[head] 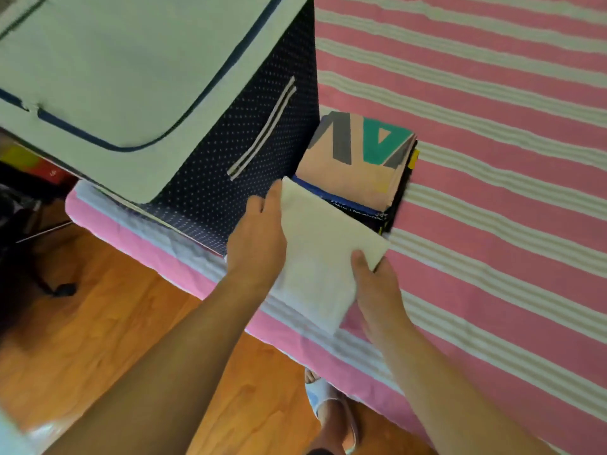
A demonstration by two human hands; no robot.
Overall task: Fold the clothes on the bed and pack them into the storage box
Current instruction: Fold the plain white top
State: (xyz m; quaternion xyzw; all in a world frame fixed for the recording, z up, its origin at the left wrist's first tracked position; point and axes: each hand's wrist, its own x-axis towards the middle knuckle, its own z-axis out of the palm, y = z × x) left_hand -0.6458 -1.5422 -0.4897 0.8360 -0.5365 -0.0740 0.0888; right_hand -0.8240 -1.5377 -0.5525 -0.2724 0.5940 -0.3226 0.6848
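A folded white cloth (pixel 320 254) is held between both hands at the bed's (pixel 492 159) near edge. The left hand (pixel 258 233) grips its left side, fingers tucked out of sight under the fabric; the right hand (pixel 377 284) pinches the right corner, thumb on top. Just beyond the hands — partly under the cloth's far end — lies a stack of folded clothes (pixel 358 162) (peach on top, with grey and teal letters). Left of it, touching, stands the navy dotted storage box (pixel 230 152), its pale lid (pixel 115 77) shut. Below the hands is wooden floor (pixel 98 323).
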